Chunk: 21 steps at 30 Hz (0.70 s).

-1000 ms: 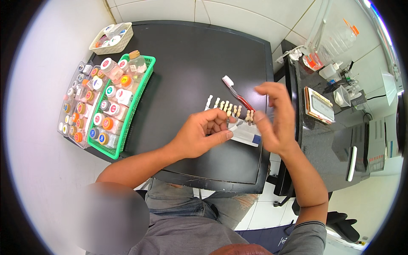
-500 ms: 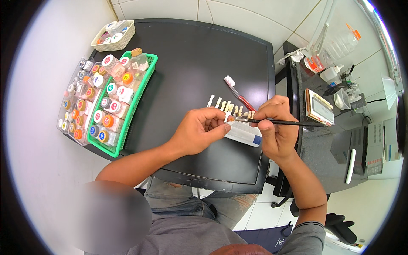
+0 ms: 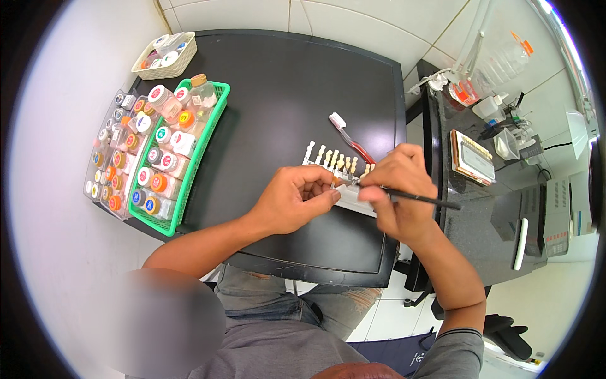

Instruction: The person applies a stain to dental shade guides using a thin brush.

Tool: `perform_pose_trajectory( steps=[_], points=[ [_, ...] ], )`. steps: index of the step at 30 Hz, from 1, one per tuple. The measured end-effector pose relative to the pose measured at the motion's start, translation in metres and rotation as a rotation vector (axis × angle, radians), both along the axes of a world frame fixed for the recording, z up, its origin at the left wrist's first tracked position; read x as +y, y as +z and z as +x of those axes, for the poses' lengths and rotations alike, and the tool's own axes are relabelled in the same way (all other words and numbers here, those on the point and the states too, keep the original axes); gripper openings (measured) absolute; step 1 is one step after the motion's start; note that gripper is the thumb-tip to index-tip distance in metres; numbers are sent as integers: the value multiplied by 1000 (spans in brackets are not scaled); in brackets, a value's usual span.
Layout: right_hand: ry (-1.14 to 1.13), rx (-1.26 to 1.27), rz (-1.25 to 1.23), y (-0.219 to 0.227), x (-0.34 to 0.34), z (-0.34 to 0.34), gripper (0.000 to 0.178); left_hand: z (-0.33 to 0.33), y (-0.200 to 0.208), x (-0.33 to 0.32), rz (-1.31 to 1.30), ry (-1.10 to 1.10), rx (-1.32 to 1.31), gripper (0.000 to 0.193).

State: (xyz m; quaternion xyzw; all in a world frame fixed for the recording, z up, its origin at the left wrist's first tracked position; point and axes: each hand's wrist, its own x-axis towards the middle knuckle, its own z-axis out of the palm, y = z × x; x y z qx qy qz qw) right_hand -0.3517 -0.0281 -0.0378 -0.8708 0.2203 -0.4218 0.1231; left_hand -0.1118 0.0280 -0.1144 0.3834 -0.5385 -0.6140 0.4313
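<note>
My left hand point(image 3: 297, 197) is closed in a pinch above the front middle of the black table point(image 3: 284, 88). Between its fingertips is a small orange and whitish piece point(image 3: 336, 182), too small to name. A thin black-handled brush point(image 3: 432, 200) is gripped in my right hand point(image 3: 407, 192), its tip close to that piece. Just beyond both hands lies a dental shade guide point(image 3: 329, 156), a row of tooth-shaped tabs in a white holder, partly covered by my fingers. Past it, a red and white toothbrush point(image 3: 347, 137) rests on the table.
At the left stands a green basket point(image 3: 221, 104) of capped bottles, beside a clear container point(image 3: 104, 142) of small jars. A cream basket point(image 3: 151, 72) sits at the back left. The right-hand counter holds another shade guide point(image 3: 473, 158), a spray bottle point(image 3: 489, 107) and a grey machine point(image 3: 558, 215).
My right hand has turned slightly, and the brush handle's far end has swung down and left. My left hand still pinches the small piece, shifted slightly left in view.
</note>
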Motion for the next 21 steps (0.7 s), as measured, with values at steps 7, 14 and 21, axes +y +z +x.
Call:
perform_pose_trajectory(
  steps=[7, 14, 21],
  points=[
    [-314, 4, 142, -11, -54, -33, 7, 4, -9, -10, -2, 123, 45, 18],
    [-471, 507, 556, -26, -74, -13, 37, 3, -8, -11, 2, 118, 60, 17],
    [-513, 655, 574, -35, -79, -14, 28, 1, -9, -8, -6, 98, 40, 17]
  ],
)
